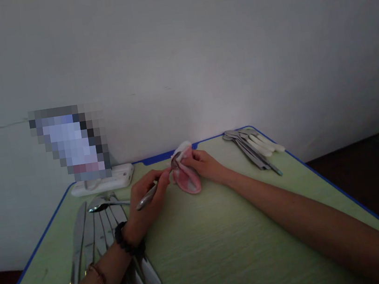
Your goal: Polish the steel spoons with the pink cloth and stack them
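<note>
Over the middle of the table, my left hand [150,197] is closed round the handle of a metal spoon [147,198]. The spoon's bowl lies against a pink and white cloth [188,179]. My right hand [202,164] pinches that cloth about the bowl, so part of the bowl is hidden. Under and beside my left forearm lie several metal table knives [88,233], partly covered by the arm. Another spoon [98,205] rests across their upper ends, close to my left wrist.
At the back right of the green table [198,253] lies a group of metal spoons [247,150], with several white-handled pieces of cutlery [263,143] beside it. A white device [105,181] stands at the back left below a blurred-out screen [73,142]. A wall [200,65] rises behind the table.
</note>
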The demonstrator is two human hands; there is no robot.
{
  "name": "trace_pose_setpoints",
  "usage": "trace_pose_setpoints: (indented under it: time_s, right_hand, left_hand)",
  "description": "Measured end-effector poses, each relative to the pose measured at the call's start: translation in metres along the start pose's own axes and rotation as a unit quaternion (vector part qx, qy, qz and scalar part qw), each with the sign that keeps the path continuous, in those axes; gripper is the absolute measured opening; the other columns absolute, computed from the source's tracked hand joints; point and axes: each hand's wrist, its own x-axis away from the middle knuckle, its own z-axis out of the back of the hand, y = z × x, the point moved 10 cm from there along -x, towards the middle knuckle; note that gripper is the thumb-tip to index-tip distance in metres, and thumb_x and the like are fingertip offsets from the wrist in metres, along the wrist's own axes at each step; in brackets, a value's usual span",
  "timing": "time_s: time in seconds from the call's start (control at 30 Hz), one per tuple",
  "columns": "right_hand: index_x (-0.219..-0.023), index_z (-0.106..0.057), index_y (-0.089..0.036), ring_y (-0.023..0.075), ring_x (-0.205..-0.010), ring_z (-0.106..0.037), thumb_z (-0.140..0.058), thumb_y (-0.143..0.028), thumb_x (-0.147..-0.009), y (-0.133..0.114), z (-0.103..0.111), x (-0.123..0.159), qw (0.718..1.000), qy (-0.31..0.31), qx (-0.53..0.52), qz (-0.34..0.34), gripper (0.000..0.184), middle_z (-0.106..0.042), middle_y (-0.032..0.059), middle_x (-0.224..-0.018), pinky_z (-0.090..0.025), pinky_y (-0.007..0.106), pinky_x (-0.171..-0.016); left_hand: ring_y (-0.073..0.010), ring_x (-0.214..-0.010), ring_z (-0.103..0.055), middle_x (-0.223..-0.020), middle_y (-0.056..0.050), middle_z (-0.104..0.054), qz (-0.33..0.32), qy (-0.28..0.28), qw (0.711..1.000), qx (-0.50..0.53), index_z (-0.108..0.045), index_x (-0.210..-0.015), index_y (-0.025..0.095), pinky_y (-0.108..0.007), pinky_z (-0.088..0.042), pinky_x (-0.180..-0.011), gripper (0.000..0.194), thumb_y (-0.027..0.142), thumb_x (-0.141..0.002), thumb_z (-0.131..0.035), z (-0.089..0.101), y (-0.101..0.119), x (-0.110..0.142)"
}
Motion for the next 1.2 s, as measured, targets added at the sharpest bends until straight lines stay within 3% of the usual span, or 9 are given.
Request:
trace_pose_setpoints:
  time_s: [0.37,0.57,0.67,0.77,0.87,1.07,1.2]
  right_hand:
    - [-0.070,-0.058,-0.016,0.0108,-0.059,-0.046,-0.056,-0.032,-0.073,-0.002,-0.008,0.005,0.999,-0.047,0.020,-0.009,0.017,-0.056,-0.0012,-0.065,-0.035,0.023,-0.056]
    - [-0.076,-0.061,-0.015,0.0115,-0.063,-0.050,-0.059,-0.031,-0.072,-0.006,-0.028,0.013,0.983,-0.180,0.014,-0.017,0.016,-0.059,-0.0015,-0.070,-0.038,0.024,-0.061]
    - [-0.077,-0.062,-0.016,0.0118,-0.064,-0.051,-0.059,-0.029,-0.072,-0.007,-0.033,0.017,0.978,-0.209,0.018,-0.013,0.014,-0.060,-0.0016,-0.072,-0.039,0.024,-0.061]
    - [-0.079,-0.061,-0.015,0.0122,-0.065,-0.051,-0.057,-0.028,-0.073,-0.007,-0.033,0.017,0.980,-0.195,0.046,-0.007,0.014,-0.060,-0.0011,-0.072,-0.038,0.024,-0.060]
    - [-0.082,-0.061,-0.015,0.0124,-0.068,-0.051,-0.054,-0.025,-0.075,-0.007,-0.032,0.016,0.981,-0.176,0.078,-0.002,0.015,-0.059,-0.0006,-0.074,-0.038,0.023,-0.061]
    - [-0.080,-0.058,-0.014,0.0103,-0.063,-0.045,-0.054,-0.027,-0.078,-0.005,-0.024,0.011,0.986,-0.121,0.112,0.005,0.014,-0.054,-0.0012,-0.069,-0.035,0.022,-0.058]
    - [-0.077,-0.056,-0.014,0.0103,-0.062,-0.044,-0.053,-0.030,-0.078,-0.001,-0.017,0.007,0.988,-0.083,0.126,0.011,0.016,-0.052,-0.0010,-0.069,-0.033,0.022,-0.056]
  left_hand:
    - [-0.0104,-0.048,-0.047,-0.049,0.004,-0.051,0.034,-0.030,0.999,0.029,-0.057,-0.056,0.018,-0.022,-0.034,-0.049,0.038,0.042,-0.084,-0.048,-0.003,-0.010,-0.001]
    - [-0.0089,-0.045,-0.043,-0.045,0.005,-0.048,0.041,-0.058,0.997,0.045,-0.052,-0.051,0.018,-0.021,-0.033,-0.047,0.039,0.042,-0.082,-0.053,-0.008,-0.017,-0.001]
    - [-0.0081,-0.043,-0.039,-0.044,0.007,-0.045,0.041,-0.056,0.996,0.057,-0.047,-0.050,0.018,-0.021,-0.032,-0.045,0.039,0.043,-0.079,-0.057,-0.010,-0.019,-0.002]
    - [-0.0078,-0.044,-0.039,-0.047,0.007,-0.046,0.044,-0.049,0.995,0.072,-0.049,-0.055,0.018,-0.020,-0.031,-0.043,0.035,0.041,-0.079,-0.059,-0.012,-0.018,-0.002]
    - [-0.0076,-0.041,-0.040,-0.049,0.008,-0.047,0.061,-0.021,0.988,0.139,-0.053,-0.072,0.018,-0.018,-0.031,-0.040,0.024,0.040,-0.081,-0.056,-0.010,-0.020,-0.003]
    - [-0.0064,-0.039,-0.044,-0.065,0.006,-0.053,0.090,0.096,0.930,0.344,-0.044,-0.084,0.021,-0.016,-0.031,-0.034,0.019,0.040,-0.086,-0.051,0.005,-0.034,-0.003]
    - [-0.0072,-0.042,-0.047,-0.067,0.005,-0.052,0.079,0.125,0.910,0.388,-0.048,-0.088,0.021,-0.016,-0.031,-0.034,0.021,0.042,-0.087,-0.049,0.012,-0.034,-0.003]
